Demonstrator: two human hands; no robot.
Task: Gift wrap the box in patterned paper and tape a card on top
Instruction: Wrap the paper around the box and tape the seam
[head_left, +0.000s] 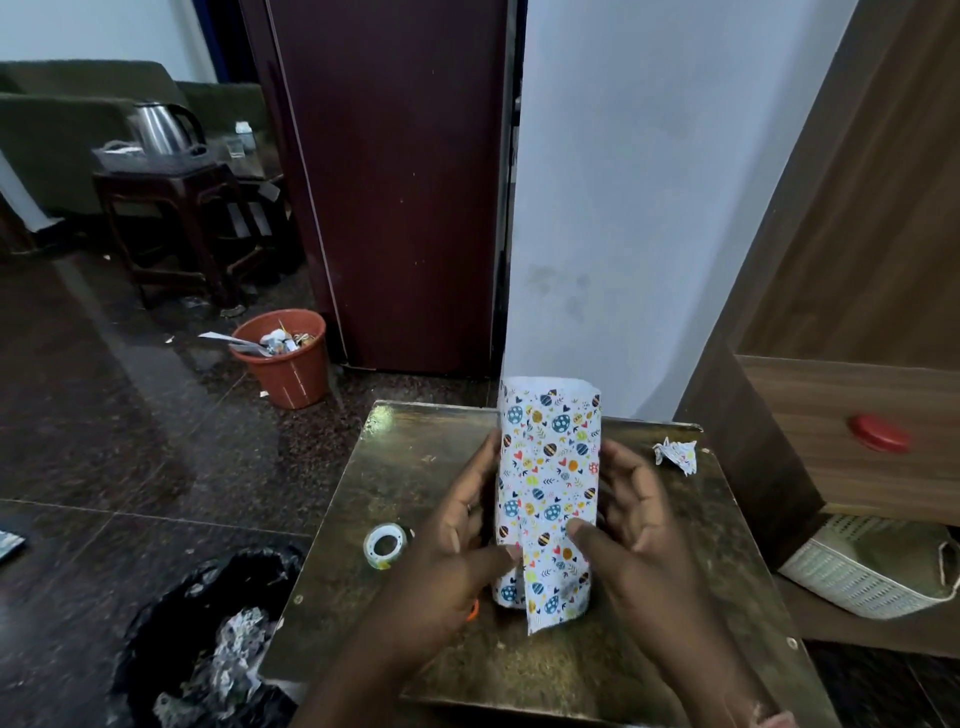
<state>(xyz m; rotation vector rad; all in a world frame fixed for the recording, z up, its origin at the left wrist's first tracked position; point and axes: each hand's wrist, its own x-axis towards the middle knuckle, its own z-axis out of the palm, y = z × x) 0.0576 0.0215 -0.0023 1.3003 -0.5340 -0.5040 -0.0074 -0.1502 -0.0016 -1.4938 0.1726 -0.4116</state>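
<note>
Both hands' curled fingers (587, 532) around patterned paper (548, 467).

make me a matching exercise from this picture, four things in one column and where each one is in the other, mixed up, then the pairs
Things
1. tape roll
2. crumpled paper scrap
3. orange bin
4. kettle

Places
A. on the floor beside the dark red door
B. on the table, left of the wrapped box
C. on the dark stool at the far left
D. near the table's far right corner

Pairs: 1-B, 2-D, 3-A, 4-C
</note>
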